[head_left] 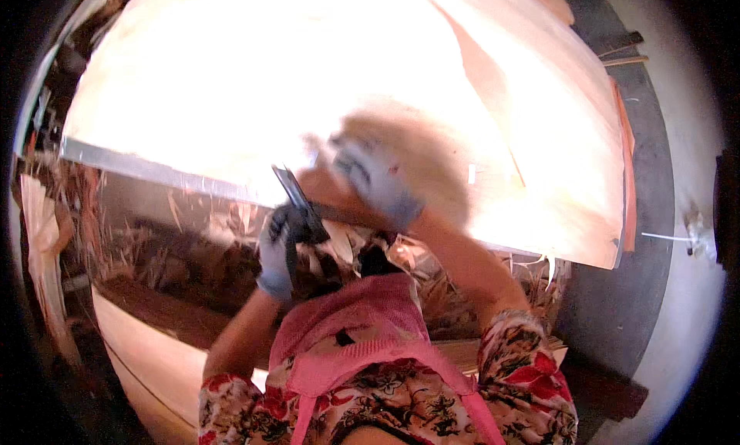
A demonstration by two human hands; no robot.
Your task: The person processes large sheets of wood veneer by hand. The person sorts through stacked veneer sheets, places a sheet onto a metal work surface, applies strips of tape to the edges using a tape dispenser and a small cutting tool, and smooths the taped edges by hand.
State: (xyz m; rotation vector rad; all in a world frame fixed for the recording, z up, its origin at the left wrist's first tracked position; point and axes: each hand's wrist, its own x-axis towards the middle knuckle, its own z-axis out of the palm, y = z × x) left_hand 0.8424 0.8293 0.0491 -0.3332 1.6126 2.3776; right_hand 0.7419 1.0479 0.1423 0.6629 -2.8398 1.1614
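My left hand (279, 248), in a grey and black work glove, is closed around a long, narrow dark tool (291, 189) at the near edge of a pale wood veneer sheet (254, 82). The tool's far end points up and left over the sheet; its exact kind is unclear. My right hand (374, 175), in a light grey glove, reaches over the sheet to the right of the tool. Motion smears its fingers, so any grip is hidden. A dark shadow (435, 156) falls on the wood beside it.
A straight grey edge strip (146, 163) runs under the sheet's near left side. Below lie torn veneer scraps (223, 221), and a curved pale board (146, 360) is at the lower left. Long strips (42, 244) stand at far left. A grey wall (686, 136) rises at the right.
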